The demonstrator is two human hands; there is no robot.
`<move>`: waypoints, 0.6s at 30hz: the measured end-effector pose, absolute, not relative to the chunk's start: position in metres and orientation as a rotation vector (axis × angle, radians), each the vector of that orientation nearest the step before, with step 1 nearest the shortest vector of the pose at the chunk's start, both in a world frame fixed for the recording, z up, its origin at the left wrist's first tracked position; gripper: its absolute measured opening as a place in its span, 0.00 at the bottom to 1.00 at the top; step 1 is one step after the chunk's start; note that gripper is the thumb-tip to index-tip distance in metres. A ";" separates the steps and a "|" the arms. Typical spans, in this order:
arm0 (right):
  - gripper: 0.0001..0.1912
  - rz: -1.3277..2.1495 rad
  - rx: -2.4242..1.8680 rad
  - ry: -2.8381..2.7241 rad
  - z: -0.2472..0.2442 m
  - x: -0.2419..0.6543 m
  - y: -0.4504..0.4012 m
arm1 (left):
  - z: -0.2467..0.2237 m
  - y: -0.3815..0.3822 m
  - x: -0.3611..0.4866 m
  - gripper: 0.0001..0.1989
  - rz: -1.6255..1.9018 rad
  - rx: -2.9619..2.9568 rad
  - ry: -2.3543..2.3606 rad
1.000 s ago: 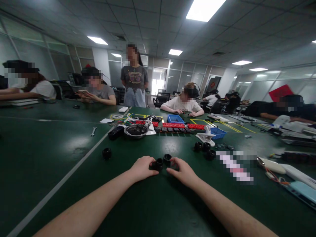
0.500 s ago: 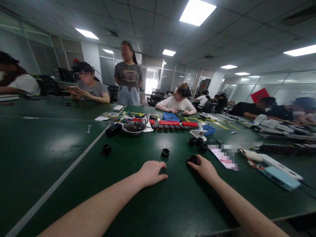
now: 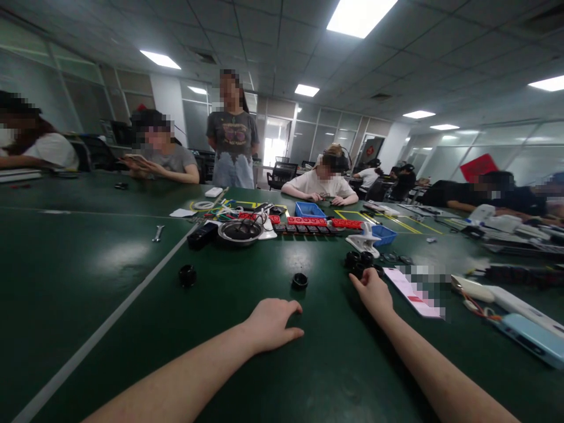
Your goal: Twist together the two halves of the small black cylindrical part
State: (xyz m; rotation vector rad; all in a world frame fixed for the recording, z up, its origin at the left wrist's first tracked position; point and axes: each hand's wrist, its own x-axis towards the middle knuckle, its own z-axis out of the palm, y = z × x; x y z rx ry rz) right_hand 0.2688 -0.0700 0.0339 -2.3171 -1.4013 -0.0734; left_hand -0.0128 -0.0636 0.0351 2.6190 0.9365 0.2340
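Note:
My left hand (image 3: 275, 323) rests on the green table, thumb and forefinger spread apart with nothing between them. Just beyond its fingertips sits a short black ring-shaped part (image 3: 300, 281), hollow at the top. My right hand (image 3: 373, 292) reaches to a small cluster of similar black rings. Its thumb and fingers close around the nearest black ring (image 3: 358, 270), partly hidden by the fingers and right against the others (image 3: 352, 259). A further single black ring (image 3: 187, 275) stands off to the left, beside the pale table seam.
A pink-screened phone (image 3: 414, 292) lies right of my right hand, with a light blue device (image 3: 535, 338) beyond. Farther back are a white clamp (image 3: 365, 239), a round metal dish (image 3: 240, 232), red strips (image 3: 307, 221), blue bins (image 3: 309, 210) and a wrench (image 3: 158, 233). People sit around the table.
My right hand has carried its black ring away from me, up to the cluster of rings. My left hand keeps its pose; the view has shifted slightly.

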 end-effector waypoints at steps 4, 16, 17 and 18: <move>0.14 -0.009 -2.104 -1.787 0.046 0.217 -0.076 | 0.036 -0.063 -0.010 0.17 0.243 2.609 0.952; 0.09 -0.082 -2.002 -2.167 0.025 0.146 -0.055 | 0.036 -0.063 -0.010 0.15 0.279 2.606 0.983; 0.09 -0.101 -1.993 -2.173 0.025 0.153 -0.062 | 0.036 -0.063 -0.010 0.15 0.282 2.610 0.978; 0.09 -0.116 -1.989 -2.176 0.025 0.162 -0.071 | 0.035 -0.063 -0.009 0.15 0.285 2.610 0.974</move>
